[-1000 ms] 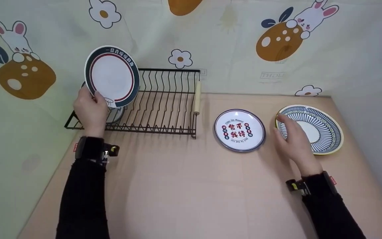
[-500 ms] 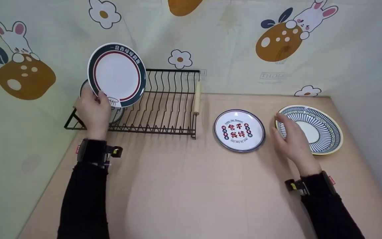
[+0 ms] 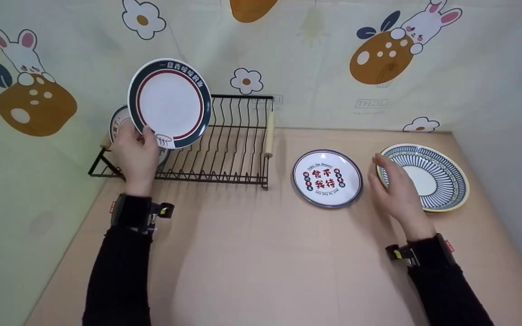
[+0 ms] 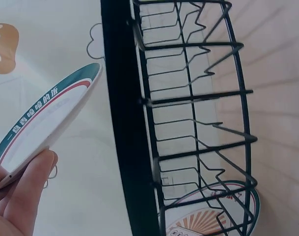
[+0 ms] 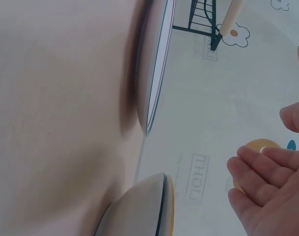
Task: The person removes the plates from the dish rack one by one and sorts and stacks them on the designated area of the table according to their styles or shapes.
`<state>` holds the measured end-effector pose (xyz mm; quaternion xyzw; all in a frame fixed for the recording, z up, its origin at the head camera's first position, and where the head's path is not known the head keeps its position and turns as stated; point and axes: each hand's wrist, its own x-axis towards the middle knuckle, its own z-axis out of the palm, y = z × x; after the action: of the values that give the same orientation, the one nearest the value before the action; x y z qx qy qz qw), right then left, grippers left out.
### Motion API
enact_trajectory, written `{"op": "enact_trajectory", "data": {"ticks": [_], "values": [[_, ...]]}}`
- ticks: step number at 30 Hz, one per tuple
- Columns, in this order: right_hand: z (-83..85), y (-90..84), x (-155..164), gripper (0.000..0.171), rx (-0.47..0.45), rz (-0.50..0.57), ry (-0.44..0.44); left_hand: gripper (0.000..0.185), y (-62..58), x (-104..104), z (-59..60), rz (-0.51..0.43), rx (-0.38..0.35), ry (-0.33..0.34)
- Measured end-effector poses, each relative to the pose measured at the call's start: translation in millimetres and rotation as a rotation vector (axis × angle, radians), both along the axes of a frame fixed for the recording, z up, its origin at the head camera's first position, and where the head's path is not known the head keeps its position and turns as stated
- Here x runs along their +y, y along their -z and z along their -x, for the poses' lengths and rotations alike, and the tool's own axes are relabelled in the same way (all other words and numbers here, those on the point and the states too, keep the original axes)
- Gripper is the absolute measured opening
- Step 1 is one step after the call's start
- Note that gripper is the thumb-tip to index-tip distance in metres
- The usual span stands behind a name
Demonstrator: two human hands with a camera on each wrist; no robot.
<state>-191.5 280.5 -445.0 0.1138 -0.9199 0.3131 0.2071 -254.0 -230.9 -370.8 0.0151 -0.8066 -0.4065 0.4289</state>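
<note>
My left hand (image 3: 136,154) grips a white plate (image 3: 170,104) with a dark teal rim and red ring by its lower left edge. That plate is raised and tilted above the black wire dish rack (image 3: 224,182), apart from it in the left wrist view. Another plate (image 3: 118,120) stands in the rack's left end, mostly hidden behind the hand and the held plate. My right hand (image 3: 399,194) hovers with relaxed fingers in front of a deep patterned dish (image 3: 444,179). In the right wrist view its fingers (image 5: 259,182) hold nothing.
A small white plate (image 3: 327,179) with red and blue lettering lies on the wooden table (image 3: 261,253), between rack and patterned dish. The rack has a wooden handle (image 3: 269,133) on its right side. Printed cloth (image 3: 306,68) covers the walls behind.
My left hand has carried the held plate to the right over the rack, uncovering more of the plate at the rack's left end. My right hand has shifted only slightly left.
</note>
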Motion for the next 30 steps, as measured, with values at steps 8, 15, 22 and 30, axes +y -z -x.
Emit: {"op": "enact_trajectory", "data": {"ticks": [8,15,22,30], "values": [[0.3,-0.6,-6,0.049,0.034,0.02,-0.021,0.024,-0.3,10,-3.5,-0.024,0.065,0.072],[-0.5,-1.6,-10,0.049,0.019,0.033,-0.025,0.019,2.5,19,-4.9,-0.031,0.098,0.098],[-0.6,-2.6,-13,0.049,0.013,0.048,-0.034,0.017,5.1,28,-8.0,-0.125,0.056,0.134],[-0.1,-3.6,-18,0.049,0.016,0.075,-0.052,0.015,-4.5,48,-16.1,-0.26,0.005,0.263]]}}
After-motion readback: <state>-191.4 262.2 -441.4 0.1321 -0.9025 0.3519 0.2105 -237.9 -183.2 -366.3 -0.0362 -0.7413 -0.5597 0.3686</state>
